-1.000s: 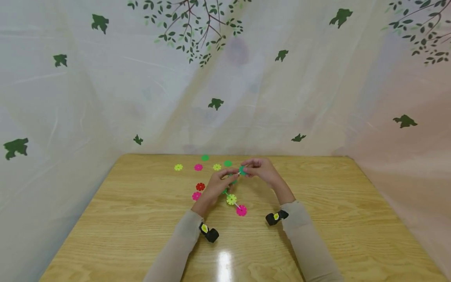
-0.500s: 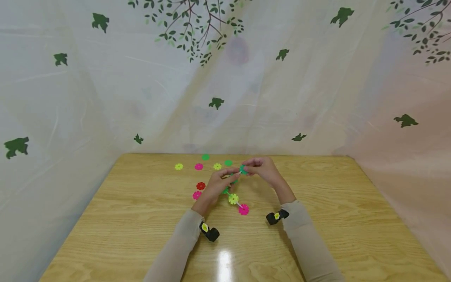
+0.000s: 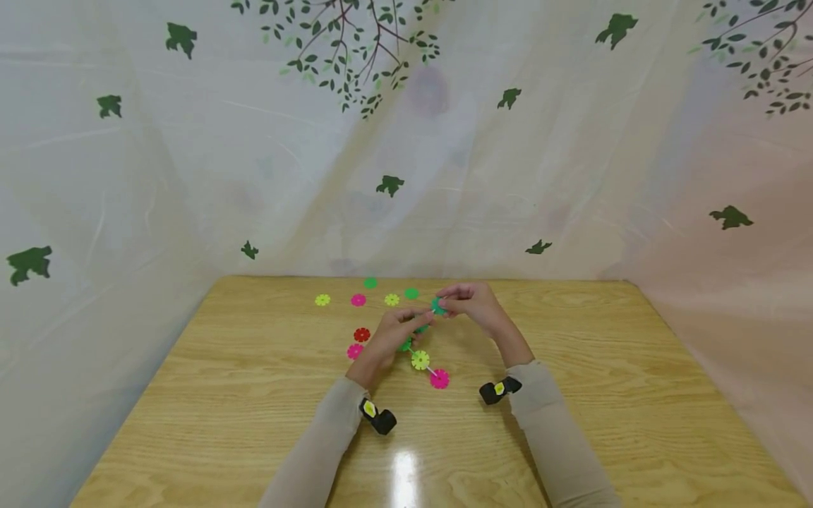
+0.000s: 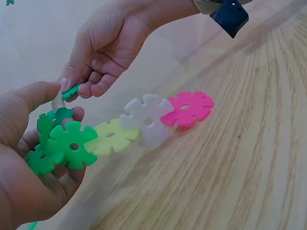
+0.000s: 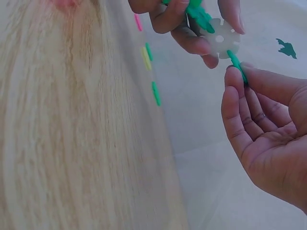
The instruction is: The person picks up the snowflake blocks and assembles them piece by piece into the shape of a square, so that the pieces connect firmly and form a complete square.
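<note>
A: Your disc chain [image 4: 111, 137] is held up btwn your hands, over the table [image 3: 254, 423]: grn discs [image 4: 73, 155] at your L palm, then yel, wht and a pink disc [image 4: 194, 108] at the free end.
B: And your L hand [image 3: 390, 335]?
A: Fingers curled round the grn bunch; fingertips also on another wht disc [image 5: 221, 43].
B: Your R hand [image 3: 473, 307]?
A: Thumb + index in a tight pinch on a single grn disc [image 5: 238, 68]. Its edge meets that wht disc's rim; can't tell if it's slotted in.
B: Rest of your table?
A: Loose discs beyond your L hand: two yel, two grn, one pink, in a rough row nr the back edge. A red disc [image 3: 362, 334] + another pink one [image 3: 355, 351] sit just beside your L hand. Blk cam [image 3: 381, 421] at each cuff. Behind: pale cloth [image 3: 305, 176] w/ grn birds + leafy branches.
</note>
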The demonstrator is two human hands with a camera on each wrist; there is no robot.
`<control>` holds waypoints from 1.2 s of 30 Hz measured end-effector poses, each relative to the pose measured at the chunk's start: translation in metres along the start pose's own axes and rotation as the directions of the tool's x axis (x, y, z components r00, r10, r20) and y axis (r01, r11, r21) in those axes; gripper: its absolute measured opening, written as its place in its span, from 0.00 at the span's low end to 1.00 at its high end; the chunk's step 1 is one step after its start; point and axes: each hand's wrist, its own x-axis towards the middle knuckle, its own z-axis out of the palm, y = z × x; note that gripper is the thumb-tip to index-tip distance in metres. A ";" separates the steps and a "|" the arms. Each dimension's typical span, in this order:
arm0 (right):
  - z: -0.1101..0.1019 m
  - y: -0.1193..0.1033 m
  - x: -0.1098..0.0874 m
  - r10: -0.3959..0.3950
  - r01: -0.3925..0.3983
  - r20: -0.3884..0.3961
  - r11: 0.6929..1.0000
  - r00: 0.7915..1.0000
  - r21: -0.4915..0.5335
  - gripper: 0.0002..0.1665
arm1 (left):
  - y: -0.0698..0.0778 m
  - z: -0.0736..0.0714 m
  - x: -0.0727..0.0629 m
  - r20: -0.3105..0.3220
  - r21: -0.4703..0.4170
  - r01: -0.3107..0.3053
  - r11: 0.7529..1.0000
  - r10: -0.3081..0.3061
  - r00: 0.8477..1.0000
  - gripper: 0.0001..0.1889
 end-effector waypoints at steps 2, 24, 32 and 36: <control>0.001 0.000 0.001 -0.006 0.006 -0.012 1.000 1.000 0.006 0.17 | 0.001 0.000 0.000 -0.006 0.028 -0.018 0.999 0.019 1.000 0.22; 0.011 -0.004 0.004 -0.021 0.020 -0.026 1.000 0.999 -0.018 0.16 | -0.002 -0.004 0.003 -0.017 0.087 -0.111 0.990 0.113 0.993 0.21; 0.009 -0.004 0.000 0.000 0.003 0.053 0.998 0.999 -0.060 0.15 | 0.002 -0.002 -0.002 0.068 0.106 -0.024 0.994 0.016 0.998 0.19; 0.010 -0.004 -0.001 0.003 0.010 0.101 0.991 0.995 -0.131 0.15 | 0.002 -0.002 -0.007 0.080 0.123 0.000 0.992 -0.010 0.997 0.19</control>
